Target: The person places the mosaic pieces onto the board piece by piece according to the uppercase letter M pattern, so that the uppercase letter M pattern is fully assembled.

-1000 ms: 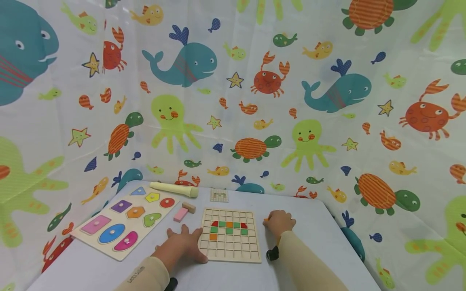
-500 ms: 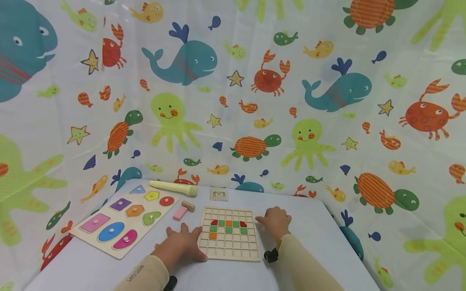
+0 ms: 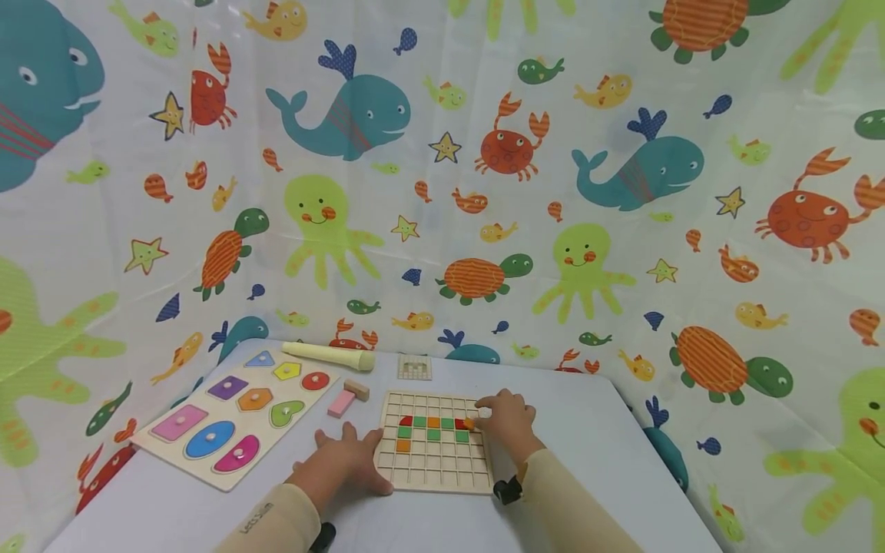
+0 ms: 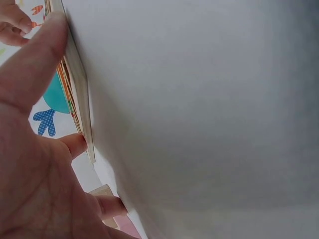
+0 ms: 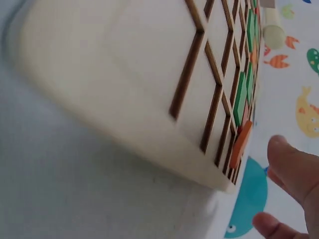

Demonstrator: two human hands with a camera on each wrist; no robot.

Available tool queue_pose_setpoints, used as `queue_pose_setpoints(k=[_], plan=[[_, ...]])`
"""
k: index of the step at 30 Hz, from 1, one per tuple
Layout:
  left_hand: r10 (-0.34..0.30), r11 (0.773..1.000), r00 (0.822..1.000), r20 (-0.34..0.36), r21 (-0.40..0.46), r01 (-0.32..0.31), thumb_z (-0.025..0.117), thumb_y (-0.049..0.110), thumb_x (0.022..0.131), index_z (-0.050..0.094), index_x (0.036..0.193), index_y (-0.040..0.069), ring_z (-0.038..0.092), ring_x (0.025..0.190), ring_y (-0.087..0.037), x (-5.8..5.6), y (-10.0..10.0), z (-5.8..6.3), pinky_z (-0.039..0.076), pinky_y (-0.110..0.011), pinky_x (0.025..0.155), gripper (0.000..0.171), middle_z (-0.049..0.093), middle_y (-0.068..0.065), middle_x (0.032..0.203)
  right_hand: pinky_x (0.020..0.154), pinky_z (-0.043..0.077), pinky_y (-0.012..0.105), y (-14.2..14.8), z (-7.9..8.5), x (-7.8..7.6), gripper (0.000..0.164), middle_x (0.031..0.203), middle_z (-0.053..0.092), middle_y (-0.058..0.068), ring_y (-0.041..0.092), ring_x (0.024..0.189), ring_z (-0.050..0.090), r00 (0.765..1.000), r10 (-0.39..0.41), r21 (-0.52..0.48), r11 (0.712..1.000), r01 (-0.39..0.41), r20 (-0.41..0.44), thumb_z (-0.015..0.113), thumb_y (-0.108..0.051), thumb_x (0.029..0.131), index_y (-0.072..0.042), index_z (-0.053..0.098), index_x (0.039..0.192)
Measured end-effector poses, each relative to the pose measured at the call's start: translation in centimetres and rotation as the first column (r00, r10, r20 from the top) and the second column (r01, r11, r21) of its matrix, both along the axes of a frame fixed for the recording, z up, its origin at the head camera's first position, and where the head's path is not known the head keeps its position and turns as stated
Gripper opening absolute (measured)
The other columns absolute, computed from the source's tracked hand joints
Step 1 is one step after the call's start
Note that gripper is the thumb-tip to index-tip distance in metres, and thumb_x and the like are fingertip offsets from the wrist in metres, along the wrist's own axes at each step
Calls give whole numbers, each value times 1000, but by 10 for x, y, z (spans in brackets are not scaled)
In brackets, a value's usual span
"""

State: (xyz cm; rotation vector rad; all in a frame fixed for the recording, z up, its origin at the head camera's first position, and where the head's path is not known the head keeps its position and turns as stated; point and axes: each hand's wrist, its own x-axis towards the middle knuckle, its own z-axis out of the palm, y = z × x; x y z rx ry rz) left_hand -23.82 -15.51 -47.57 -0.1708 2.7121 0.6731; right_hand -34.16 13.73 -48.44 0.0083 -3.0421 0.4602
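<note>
A wooden grid board (image 3: pixel 437 470) lies on the table with red, green and orange tiles (image 3: pixel 433 422) in its upper cells. My left hand (image 3: pixel 344 461) has its fingers spread at the board's left side; thumb and index finger touch the edge. My right hand (image 3: pixel 512 424) is over the board's right edge, thumb and index finger apart. By the thumb, an orange tile (image 5: pixel 241 144) leans tilted on the grid at the right end of the coloured row. In the right wrist view a small gap shows between the thumb (image 5: pixel 286 157) and this tile.
Left of the board lie a pink block (image 3: pixel 341 403) and a brown block (image 3: pixel 356 389). Farther left is a shape puzzle board (image 3: pixel 224 422) with knobbed pieces. A pale yellow microphone-like stick (image 3: pixel 328 355) and a small patterned card (image 3: pixel 415 367) lie at the back.
My right hand has moved left from the table beside the board to its right edge, bringing the orange tile onto the grid. My left hand has stayed in place.
</note>
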Motion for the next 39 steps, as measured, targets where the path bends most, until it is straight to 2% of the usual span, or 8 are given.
queue_pose_setpoints(k=[3,7,14,21,28,34,39], plan=[[-1,1000,1000,3,6,1,97,59,66,50,158,29,2,148,-76,-1,-1,-2,10,-100,99,108,21,-33,170,100,41,61,-3,-5,-2,43,123,64,9,34,115,50,998,28,-42,999,-25,54,88,-46,85,-33,79,126],[-2,1000,1000,7,14,2,97,59,66,49,158,29,1,148,-77,-2,-1,-1,9,-101,99,108,19,-33,170,97,41,60,-3,-6,-4,45,125,63,10,35,114,49,993,55,-68,997,-48,108,91,-40,83,-36,79,127],[-1,1000,1000,4,10,1,97,59,66,50,158,29,3,148,-77,1,-1,3,11,-100,99,108,21,-33,170,96,43,58,2,-3,-9,46,128,63,9,34,115,46,978,60,-119,992,-37,198,93,-29,82,-41,79,124],[-9,1000,1000,1,1,9,95,59,68,50,158,30,4,148,-76,1,0,1,12,-100,100,106,22,-32,170,102,39,61,4,-10,-19,37,122,67,5,32,113,49,980,107,-46,994,-100,167,91,-33,84,-41,82,118],[-3,1000,1000,1,-2,3,96,58,68,50,158,29,4,148,-76,2,1,3,13,-99,101,105,22,-32,170,100,39,60,4,-12,-24,42,119,64,2,29,109,48,976,158,7,987,-161,150,93,-34,83,-43,80,122],[-7,1000,1000,2,1,7,96,58,67,51,157,29,5,147,-77,1,0,1,12,-100,100,105,23,-33,169,104,39,62,5,-14,-23,30,120,64,2,29,114,48,978,153,-16,988,-153,142,94,-35,81,-38,84,109],[-6,1000,1000,-10,3,6,96,60,65,51,157,29,4,148,-77,0,-1,-1,12,-100,99,107,23,-33,169,107,38,66,4,-10,-17,24,123,65,3,32,120,50,983,155,-31,988,-153,102,94,-41,80,-31,80,96]])
